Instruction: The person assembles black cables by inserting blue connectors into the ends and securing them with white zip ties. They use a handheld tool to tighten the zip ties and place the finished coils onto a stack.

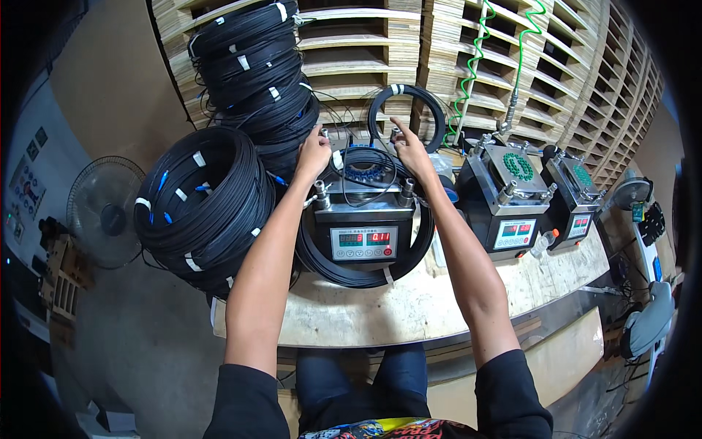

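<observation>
Centrally: 1 black machine (316,219), steel-topped, standing on the wooden table (329,322) between the forearms; lit display panel (364,244) on its front. Around its lower body, 1 black cable coil (351,279) with a white tag. On its top, loops of thin black cable (369,156) and a cluster of blue connectors (363,174).

Left hand (314,155): at the machine's rear left knob (325,133), fingers partly curled; whether they grip it, cannot tell. Right hand (412,155): beside the rear right knob (395,134), index finger stretched forward, the others bent; any hold on the knob, cannot tell.

Containers and hollows: 1 clear bottle (542,246), orange-capped, near the 2 machines at right; contents too small to make out. 1 large barrel-shaped cable bundle (212,241) at left, its open middle holding blue connector ends and white tags.

Further stock: 1 tall stack of black coils (252,80), behind the bundle; 1 coil upright (436,110) behind the right hand; 2 similar machines (504,230) (573,228), each bearing a plate with green pieces; stacked wooden pallets (351,55) at the back.
</observation>
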The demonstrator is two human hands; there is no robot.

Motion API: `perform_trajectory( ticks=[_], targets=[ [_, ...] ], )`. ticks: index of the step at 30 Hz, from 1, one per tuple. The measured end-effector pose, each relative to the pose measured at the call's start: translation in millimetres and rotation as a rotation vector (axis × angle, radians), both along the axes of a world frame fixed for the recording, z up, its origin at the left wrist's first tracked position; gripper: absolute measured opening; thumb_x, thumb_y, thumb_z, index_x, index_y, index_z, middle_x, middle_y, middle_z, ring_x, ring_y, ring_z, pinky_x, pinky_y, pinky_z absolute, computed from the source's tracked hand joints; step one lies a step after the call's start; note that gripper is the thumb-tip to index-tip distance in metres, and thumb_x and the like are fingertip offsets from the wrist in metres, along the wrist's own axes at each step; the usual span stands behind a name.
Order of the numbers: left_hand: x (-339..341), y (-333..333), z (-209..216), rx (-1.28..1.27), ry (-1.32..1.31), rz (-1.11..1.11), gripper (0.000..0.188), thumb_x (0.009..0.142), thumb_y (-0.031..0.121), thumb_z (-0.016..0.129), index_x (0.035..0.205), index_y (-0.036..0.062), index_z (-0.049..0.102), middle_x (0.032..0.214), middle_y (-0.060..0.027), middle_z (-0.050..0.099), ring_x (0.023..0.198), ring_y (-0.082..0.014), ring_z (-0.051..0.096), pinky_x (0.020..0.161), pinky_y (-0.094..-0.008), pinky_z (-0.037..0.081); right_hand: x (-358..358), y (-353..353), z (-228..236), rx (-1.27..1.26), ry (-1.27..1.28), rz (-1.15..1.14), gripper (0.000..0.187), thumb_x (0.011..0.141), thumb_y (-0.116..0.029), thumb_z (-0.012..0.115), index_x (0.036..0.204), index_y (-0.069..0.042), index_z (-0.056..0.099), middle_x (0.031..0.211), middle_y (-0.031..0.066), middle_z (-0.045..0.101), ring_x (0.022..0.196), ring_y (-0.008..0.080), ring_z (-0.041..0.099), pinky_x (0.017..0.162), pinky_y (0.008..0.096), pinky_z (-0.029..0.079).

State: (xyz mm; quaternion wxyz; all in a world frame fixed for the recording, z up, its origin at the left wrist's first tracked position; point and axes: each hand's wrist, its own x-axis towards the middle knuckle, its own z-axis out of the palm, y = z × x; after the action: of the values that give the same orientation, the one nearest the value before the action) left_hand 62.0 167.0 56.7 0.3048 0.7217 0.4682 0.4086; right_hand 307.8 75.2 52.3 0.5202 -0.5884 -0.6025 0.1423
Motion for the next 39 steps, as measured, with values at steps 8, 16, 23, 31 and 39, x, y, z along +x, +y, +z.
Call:
perform_trajectory(
  ticks=[8,16,23,31,39],
  targets=[
    [-2,-1,3,-0.009,-0.023,-0.032,0.068,0.081,0.005,0.056,0.148,0.0054,0.045,0.114,-0.0131,0.071,0.106,-0.0243,0.066,0.095,-0.0333,0.047,-9,-8,10,-0.071,-0.058,-0.079,0.059,0.089,-0.009,0.055,0.147,-0.017,0.05,0.107,0.0217,0.068,0.103,0.034,0.066,0.097,0.0389,0.047],
    [-4,6,-5,0.05,0.019,-0.001,0.063,0.083,0.011,0.056,0.144,0.0003,0.047,0.114,-0.0138,0.072,0.111,-0.0271,0.065,0.099,-0.0343,0.046,-6,-6,12,-0.087,-0.101,-0.011,0.064,0.086,-0.002,0.051,0.148,-0.016,0.048,0.097,0.0161,0.065,0.094,0.0251,0.063,0.092,0.0336,0.048],
    [0,-3,1,0.042,0.021,0.036,0.066,0.083,0.007,0.056,0.147,0.0029,0.044,0.114,-0.0129,0.073,0.108,-0.0273,0.067,0.098,-0.0352,0.047,-1,-5,7,-0.045,-0.028,-0.012,0.061,0.089,0.001,0.05,0.148,-0.016,0.049,0.102,0.0149,0.064,0.097,0.0228,0.062,0.092,0.0311,0.047],
    [-2,-5,4,0.027,-0.006,0.012,0.066,0.083,0.007,0.057,0.147,0.0018,0.044,0.115,-0.0138,0.073,0.108,-0.0269,0.067,0.098,-0.0346,0.047,-4,-2,1,-0.015,-0.039,-0.063,0.055,0.093,-0.012,0.051,0.149,-0.011,0.045,0.099,0.0221,0.066,0.095,0.0345,0.066,0.091,0.0405,0.049],
    [-3,-1,-1,0.056,0.04,0.051,0.063,0.084,0.01,0.057,0.145,-0.0008,0.046,0.114,-0.0135,0.073,0.115,-0.0278,0.064,0.103,-0.0359,0.044,-1,-2,0,-0.022,-0.041,-0.02,0.059,0.091,-0.006,0.053,0.149,-0.013,0.046,0.099,0.0182,0.065,0.091,0.0269,0.064,0.089,0.036,0.049]
  ],
)
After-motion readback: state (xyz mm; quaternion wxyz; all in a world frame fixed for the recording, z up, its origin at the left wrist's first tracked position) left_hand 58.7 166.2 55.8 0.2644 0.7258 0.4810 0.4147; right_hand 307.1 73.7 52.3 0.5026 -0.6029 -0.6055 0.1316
